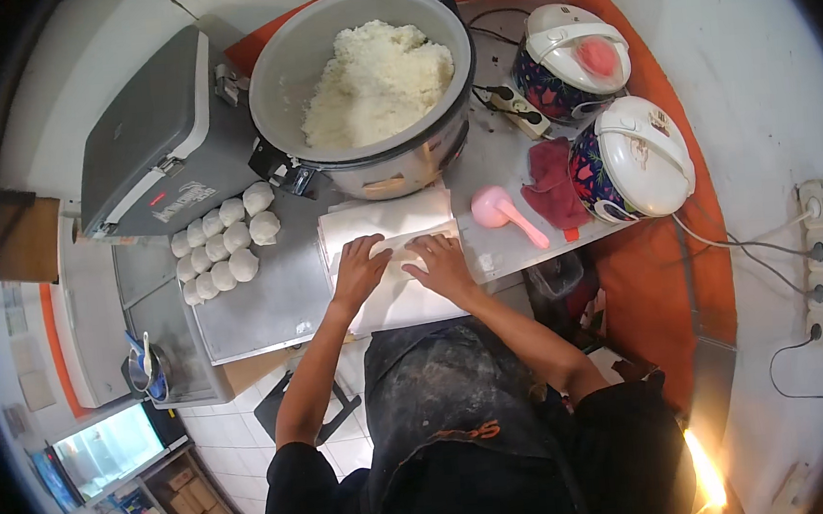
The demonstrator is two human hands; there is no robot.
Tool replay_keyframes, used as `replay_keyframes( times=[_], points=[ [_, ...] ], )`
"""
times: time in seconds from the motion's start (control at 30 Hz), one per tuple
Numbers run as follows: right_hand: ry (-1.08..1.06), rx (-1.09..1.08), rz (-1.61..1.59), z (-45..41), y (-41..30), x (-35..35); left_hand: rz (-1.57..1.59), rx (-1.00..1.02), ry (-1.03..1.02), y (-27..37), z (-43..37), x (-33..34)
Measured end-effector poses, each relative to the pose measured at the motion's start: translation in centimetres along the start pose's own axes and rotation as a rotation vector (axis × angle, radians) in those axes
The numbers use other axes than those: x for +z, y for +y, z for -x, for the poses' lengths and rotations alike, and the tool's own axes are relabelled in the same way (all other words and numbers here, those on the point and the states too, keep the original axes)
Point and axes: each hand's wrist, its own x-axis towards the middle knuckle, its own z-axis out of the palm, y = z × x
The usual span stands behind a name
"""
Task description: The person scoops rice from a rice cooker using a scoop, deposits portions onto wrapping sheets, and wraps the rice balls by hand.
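My left hand (360, 274) and my right hand (443, 265) are side by side on a white paper sheet (401, 240). Both sets of fingers grip its folded upper part, with thumbs pointing inward. A pale lump shows between the hands; the fold partly covers it, and I cannot tell what it is. Beneath lies a stack of white sheets (394, 309), reaching the table's front edge. Beyond the stack stands a large rice cooker (376, 180) without its lid over the opening, holding a mound of cooked white rice (386, 78). A pink rice scoop (498, 210) rests right of the sheets.
Several round white bundles (218, 247) sit in rows on the metal table (271, 311), before a grey cooler box (148, 140). Two patterned rice cookers (625, 168) stand at the right, near a dark red cloth (550, 181) and a power strip (520, 114) with cords.
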Motion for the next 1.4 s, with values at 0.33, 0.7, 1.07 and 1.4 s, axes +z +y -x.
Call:
replay_keyframes(
  times=[0.33, 0.7, 1.07, 1.4],
  points=[
    [-0.109, 0.146, -0.07, -0.9, -0.2, 0.9, 0.183, 0.066, -0.109, -1.5, -0.6, 0.4],
    [0.108, 0.482, 0.148, -0.6, 0.0, 6.0, 0.277, 0.235, -0.085, -2.2, 1.0, 4.2],
    [-0.171, 0.447, 0.172, 2.1, 4.2, -5.1, 0.332, 0.249, -0.105, -0.1, 1.6, 3.9],
    [-0.333, 0.224, 0.476, 4.4, 13.6, 5.7, 0.634, 0.331, -0.144, 3.5, -1.4, 5.7]
  ],
)
